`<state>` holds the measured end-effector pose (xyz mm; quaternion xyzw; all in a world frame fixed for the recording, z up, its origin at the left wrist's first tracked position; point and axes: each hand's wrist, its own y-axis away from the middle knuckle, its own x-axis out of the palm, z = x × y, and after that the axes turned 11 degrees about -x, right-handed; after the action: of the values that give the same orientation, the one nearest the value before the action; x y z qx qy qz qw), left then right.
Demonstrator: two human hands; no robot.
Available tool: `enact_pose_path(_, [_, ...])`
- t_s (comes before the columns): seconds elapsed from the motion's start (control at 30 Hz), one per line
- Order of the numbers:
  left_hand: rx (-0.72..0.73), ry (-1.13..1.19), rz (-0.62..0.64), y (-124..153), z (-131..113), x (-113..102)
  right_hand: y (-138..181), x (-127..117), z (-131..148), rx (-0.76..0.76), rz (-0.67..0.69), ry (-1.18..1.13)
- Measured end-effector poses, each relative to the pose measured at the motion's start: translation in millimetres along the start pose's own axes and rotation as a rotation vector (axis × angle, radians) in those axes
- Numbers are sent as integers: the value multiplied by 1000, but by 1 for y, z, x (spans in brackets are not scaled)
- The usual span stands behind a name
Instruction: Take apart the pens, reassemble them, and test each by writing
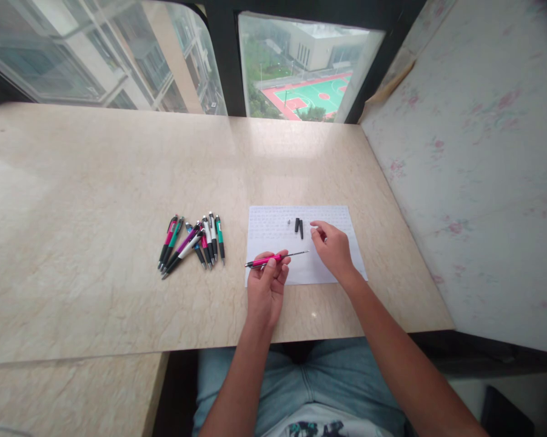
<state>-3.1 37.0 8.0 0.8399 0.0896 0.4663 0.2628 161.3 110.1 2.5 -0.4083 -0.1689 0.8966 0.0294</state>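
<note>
My left hand [268,285] is closed around a pink pen barrel [265,261], held level above the lower part of a paper sheet [319,267]. A thin dark refill [296,253] sticks out of the barrel's right end. My right hand [332,246] hovers over the sheet's right side, thumb and index fingertip close together; anything between them is too small to make out. Left of those fingertips lie two black pen parts, a shorter piece [296,225] and a slimmer piece [301,229]. Beside them sits a tiny silvery piece [288,222].
Several assembled pens in pink, green, purple, white and blue lie in a loose pile [191,243] to the left of the sheet. The marble-patterned tabletop [119,182] runs back to windows and meets a papered wall [459,152] on the right.
</note>
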Motion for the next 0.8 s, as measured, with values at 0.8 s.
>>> enact_pose_path(0.8, [48,-224,49,-33,-6,26,-7,-21,2,-15,75,-551])
